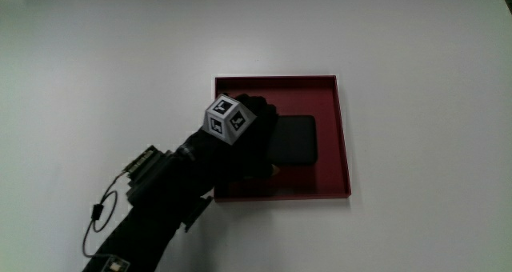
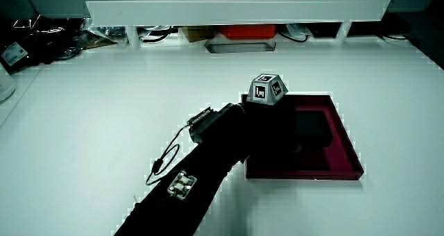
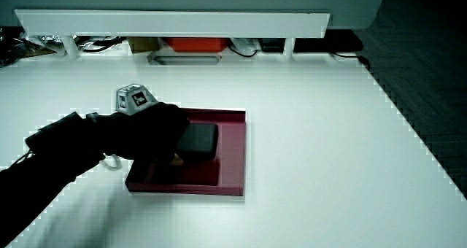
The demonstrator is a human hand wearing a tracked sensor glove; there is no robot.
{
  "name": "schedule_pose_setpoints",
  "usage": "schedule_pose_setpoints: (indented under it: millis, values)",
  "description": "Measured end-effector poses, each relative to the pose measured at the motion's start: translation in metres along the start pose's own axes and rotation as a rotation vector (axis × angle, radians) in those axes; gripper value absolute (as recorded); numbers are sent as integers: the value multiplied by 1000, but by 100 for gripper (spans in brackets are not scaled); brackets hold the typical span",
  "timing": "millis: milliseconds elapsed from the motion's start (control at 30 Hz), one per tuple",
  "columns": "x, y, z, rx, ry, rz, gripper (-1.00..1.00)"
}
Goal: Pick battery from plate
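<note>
A dark red square plate (image 1: 345, 136) lies on the white table, also seen in both side views (image 2: 349, 151) (image 3: 235, 152). In it lies a flat black battery (image 1: 298, 140) (image 2: 313, 128) (image 3: 201, 141). The gloved hand (image 1: 252, 142) (image 2: 274, 127) (image 3: 157, 129) is inside the plate and covers one end of the battery, its fingers curled around that end. The patterned cube (image 1: 226, 120) sits on the back of the hand. The covered end of the battery is hidden, and the battery sits low in the plate.
A low white partition (image 2: 236, 12) (image 3: 175, 20) runs along the table's edge farthest from the person, with cables and a red box (image 2: 243, 32) under it. A thin wire loop (image 1: 100, 212) hangs from the forearm over the bare white table.
</note>
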Motion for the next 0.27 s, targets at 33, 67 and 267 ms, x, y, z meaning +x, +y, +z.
schedule_pose_setpoints:
  millis: [33, 67, 267]
  values:
    - [-1, -4, 5, 30, 19, -31, 100]
    - [-3, -9, 10, 53, 10, -34, 100]
    - [-13, -43, 43, 141, 83, -101, 100]
